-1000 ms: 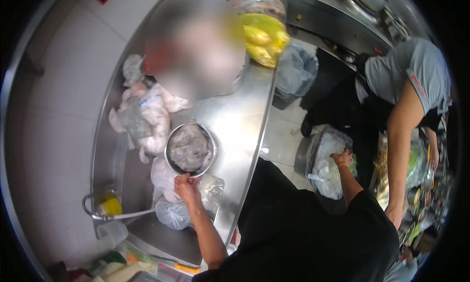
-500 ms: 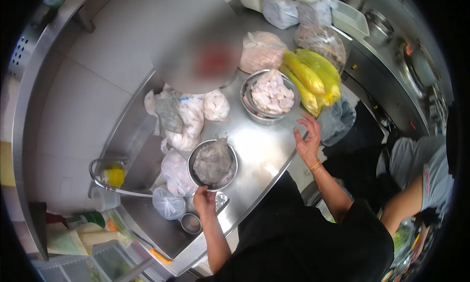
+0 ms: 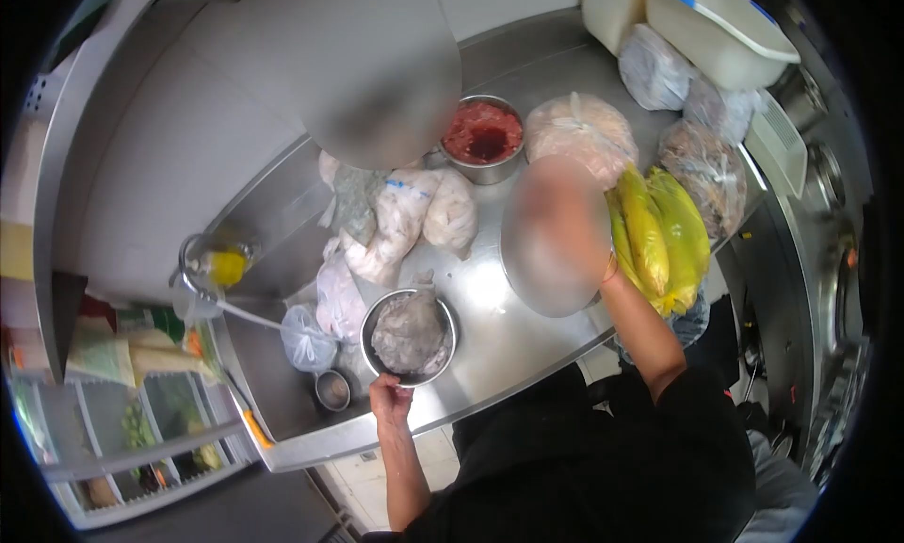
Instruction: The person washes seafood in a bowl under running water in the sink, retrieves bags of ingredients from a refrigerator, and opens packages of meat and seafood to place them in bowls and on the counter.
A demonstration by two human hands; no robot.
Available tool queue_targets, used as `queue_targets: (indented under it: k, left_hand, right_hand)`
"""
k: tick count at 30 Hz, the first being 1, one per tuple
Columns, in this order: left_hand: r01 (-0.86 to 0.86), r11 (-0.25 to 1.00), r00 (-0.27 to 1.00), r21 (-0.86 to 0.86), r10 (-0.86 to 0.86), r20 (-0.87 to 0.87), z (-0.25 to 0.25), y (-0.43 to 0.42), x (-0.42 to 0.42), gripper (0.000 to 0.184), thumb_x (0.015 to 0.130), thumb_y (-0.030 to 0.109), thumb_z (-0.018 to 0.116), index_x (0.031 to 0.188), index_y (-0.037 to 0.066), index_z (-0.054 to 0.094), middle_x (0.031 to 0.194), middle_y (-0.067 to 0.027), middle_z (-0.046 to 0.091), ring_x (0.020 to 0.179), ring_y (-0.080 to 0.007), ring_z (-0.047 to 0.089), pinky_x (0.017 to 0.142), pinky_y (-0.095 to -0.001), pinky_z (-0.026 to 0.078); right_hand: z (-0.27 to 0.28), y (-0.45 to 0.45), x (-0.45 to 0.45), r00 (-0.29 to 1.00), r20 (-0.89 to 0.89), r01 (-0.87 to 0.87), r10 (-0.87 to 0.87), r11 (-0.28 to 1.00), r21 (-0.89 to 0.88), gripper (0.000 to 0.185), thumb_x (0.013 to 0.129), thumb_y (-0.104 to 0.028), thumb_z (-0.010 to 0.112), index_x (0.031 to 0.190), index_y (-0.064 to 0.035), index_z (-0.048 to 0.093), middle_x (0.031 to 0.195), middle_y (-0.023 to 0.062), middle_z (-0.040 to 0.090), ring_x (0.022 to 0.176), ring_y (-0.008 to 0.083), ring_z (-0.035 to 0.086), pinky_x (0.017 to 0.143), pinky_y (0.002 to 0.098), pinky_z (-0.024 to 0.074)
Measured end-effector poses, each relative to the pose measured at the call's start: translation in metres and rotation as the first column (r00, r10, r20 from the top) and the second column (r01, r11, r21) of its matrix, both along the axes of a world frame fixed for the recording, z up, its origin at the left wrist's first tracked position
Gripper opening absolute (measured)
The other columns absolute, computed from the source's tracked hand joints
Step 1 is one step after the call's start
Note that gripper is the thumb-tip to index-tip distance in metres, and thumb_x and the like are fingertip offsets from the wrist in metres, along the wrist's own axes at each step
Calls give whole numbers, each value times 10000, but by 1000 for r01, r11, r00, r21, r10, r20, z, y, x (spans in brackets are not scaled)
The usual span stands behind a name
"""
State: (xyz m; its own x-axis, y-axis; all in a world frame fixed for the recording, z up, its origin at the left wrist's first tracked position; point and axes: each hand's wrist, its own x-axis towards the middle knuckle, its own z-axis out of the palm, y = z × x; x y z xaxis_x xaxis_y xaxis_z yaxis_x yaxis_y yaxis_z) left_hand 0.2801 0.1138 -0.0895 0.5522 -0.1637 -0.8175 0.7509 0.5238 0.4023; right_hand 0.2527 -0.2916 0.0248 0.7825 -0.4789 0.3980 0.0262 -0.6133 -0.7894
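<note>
My left hand point(image 3: 391, 400) grips the near rim of a round metal bowl point(image 3: 453, 355), which holds a lump of greyish raw meat point(image 3: 411, 333). A round blur covers most of my right hand point(image 3: 586, 230), and its fingers cannot be made out. It reaches over the counter where the metal bowl of pale raw chicken pieces stood, now hidden by the same blur. Just right of this hand lie yellow plastic bags point(image 3: 659, 232) with long contents. Behind it sits a clear bag of pale pink meat point(image 3: 582, 133).
A metal pot of red minced meat point(image 3: 482, 138) stands at the back. Bagged pale meat point(image 3: 405, 209) lies left on the steel counter point(image 3: 480, 340). A small metal cup point(image 3: 332, 390) and tied bag point(image 3: 309, 340) are in the sink. White tubs point(image 3: 725, 34) stand back right.
My right hand has moved from beside the counter edge to over the chicken bowl's place. The view has shifted, bringing the red meat pot into sight. My left hand stays at the bowl rim.
</note>
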Motion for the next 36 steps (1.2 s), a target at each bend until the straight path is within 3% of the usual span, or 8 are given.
queue_targets:
  k: [8,13,15,23,28,31,32,36]
  left_hand:
    - [-81,994,992,68,73,105,-10,-2,-4,117,582,-38,489,591,72,451,606,-18,474,436,-133,394,386,-237,292]
    - [4,996,999,90,-7,31,-17,11,0,127,580,-38,501,640,70,475,612,-19,495,425,-134,436,357,-238,333]
    - [9,994,999,113,-13,30,-17,8,1,145,582,-25,508,680,81,506,624,-11,534,408,-120,464,325,-226,357]
    - [51,998,997,20,-52,52,-27,17,10,273,580,-94,473,836,-57,560,880,-126,613,763,-260,625,662,-329,551]
    - [69,998,996,-2,-69,52,-41,21,15,383,533,-93,452,903,-73,548,899,-147,616,782,-285,637,664,-311,564]
    - [188,981,979,-40,-184,86,-4,8,11,310,535,-82,443,831,-43,527,810,-117,592,648,-242,608,548,-277,532]
    - [-34,993,999,115,29,44,19,-23,1,195,550,-61,454,731,9,477,695,-66,530,489,-175,505,404,-231,426]
    - [128,987,990,93,-133,55,15,-4,5,164,548,-48,460,688,37,452,625,-30,488,401,-129,421,325,-195,317]
  right_hand:
    - [-22,65,1,989,10,-150,150,973,174,153,722,-46,665,867,-49,618,933,108,621,935,305,563,852,382,430]
    - [-14,88,-42,989,-36,-140,143,987,80,115,733,-30,647,836,-70,616,947,79,619,923,288,554,839,377,434]
    - [-5,90,-57,999,-29,-22,23,999,34,124,730,-25,647,843,-67,619,937,79,621,915,285,555,831,372,438]
    - [-12,100,-110,968,-25,250,-250,968,24,147,714,-10,648,852,-53,619,937,92,629,915,291,557,816,370,446]
    - [-17,112,-145,925,-69,376,-374,926,23,175,704,-8,645,871,-59,625,943,98,628,928,293,558,826,371,442]
    - [-23,116,-160,876,-49,481,-480,877,-1,198,697,-13,651,888,-62,629,951,98,628,934,295,556,832,368,440]
    - [-25,114,-164,864,-53,502,-500,865,15,207,694,-15,652,895,-63,631,955,98,628,935,296,554,835,368,440]
    - [-37,106,-176,828,-109,561,-551,809,173,222,706,-27,657,923,-71,636,979,91,633,915,259,582,792,349,457]
